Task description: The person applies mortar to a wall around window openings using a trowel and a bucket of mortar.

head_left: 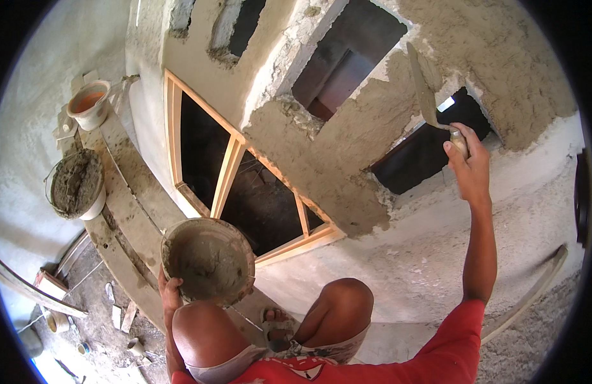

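Observation:
My left hand grips the rim side of a mortar-smeared bucket, held by my raised left knee. Some grey wet mortar lies in the bottom of it. Out to the right, my right hand is closed around the handle of a pointed trowel. The trowel's blade points up and away, in front of the wall between two openings. Fresh rough mortar covers the wall around these openings. Whether the blade touches the wall, I cannot tell.
A wooden window frame is set in the wall ahead. To the left runs a plank platform bearing a bucket full of mortar and a whitish bucket. Debris and small containers lie on the floor below.

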`<state>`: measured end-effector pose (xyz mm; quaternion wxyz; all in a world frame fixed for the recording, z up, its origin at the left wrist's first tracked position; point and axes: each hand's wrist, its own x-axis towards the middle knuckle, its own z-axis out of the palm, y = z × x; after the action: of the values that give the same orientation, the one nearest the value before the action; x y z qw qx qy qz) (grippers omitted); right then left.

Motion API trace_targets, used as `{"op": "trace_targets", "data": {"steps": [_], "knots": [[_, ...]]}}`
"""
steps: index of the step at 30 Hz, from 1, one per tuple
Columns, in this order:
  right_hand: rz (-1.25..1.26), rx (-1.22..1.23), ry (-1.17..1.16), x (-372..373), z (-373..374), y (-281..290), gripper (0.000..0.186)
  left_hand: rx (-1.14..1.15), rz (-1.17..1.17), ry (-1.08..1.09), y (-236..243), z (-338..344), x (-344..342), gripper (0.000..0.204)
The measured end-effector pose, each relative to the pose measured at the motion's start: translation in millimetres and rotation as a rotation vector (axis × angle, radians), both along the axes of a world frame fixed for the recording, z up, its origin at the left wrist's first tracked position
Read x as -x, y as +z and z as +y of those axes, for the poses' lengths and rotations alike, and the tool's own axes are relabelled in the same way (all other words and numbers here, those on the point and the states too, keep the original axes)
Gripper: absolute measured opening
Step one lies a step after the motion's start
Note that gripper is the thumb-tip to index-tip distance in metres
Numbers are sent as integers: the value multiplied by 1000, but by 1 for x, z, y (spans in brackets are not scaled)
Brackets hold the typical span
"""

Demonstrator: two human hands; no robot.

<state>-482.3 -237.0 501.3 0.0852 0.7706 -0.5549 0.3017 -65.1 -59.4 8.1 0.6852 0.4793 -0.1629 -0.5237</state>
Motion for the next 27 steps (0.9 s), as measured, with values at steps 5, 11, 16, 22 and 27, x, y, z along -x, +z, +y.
{"op": "trace_targets", "data": {"steps": [5,11,16,22,27], "knots": [[-382,-163,412,-34,9,-33,44,19,-2,2,-2,6,-10,75],[-876,-457,953,-55,-8,-81,46,32,65,21,6,3,-7,75],[-969,-337,383,30,-93,-103,37,24,45,-2,-2,3,-5,73],[-842,-243,415,19,-17,-53,40,4,45,2,2,7,-2,74],[-164,-694,356,-32,9,-141,37,-53,20,11,19,-6,15,78]]}}
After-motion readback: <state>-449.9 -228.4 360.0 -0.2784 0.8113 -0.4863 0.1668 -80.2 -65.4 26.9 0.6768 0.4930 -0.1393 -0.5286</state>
